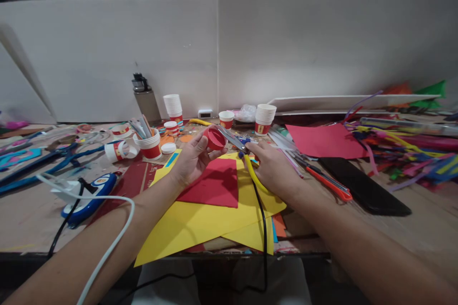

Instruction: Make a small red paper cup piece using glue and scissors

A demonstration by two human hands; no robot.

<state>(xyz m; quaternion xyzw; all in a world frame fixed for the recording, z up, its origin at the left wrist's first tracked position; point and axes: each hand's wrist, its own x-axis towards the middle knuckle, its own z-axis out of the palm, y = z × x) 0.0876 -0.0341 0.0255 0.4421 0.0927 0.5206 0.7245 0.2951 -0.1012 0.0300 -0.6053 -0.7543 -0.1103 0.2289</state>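
Observation:
A small red paper cup piece [216, 138] is tilted in my left hand [195, 158], its round opening facing me, with fingers and thumb closed on its left side. My right hand [271, 167] grips scissors [232, 138] with yellow handles, one loop hanging below the hand. The metal blades point up and left and reach the right rim of the red piece; whether they touch it I cannot tell. Below both hands, a red sheet [220, 186] lies on yellow paper [171, 228].
A cup of pens [147, 145], a blue glue gun [95, 195] and cables are at the left. Stacked paper cups [265, 116] and a bottle [146, 100] stand at the back. Right: a red cutter [329, 183], a black phone [363, 186], another red sheet [322, 139] and colourful strips [422, 152].

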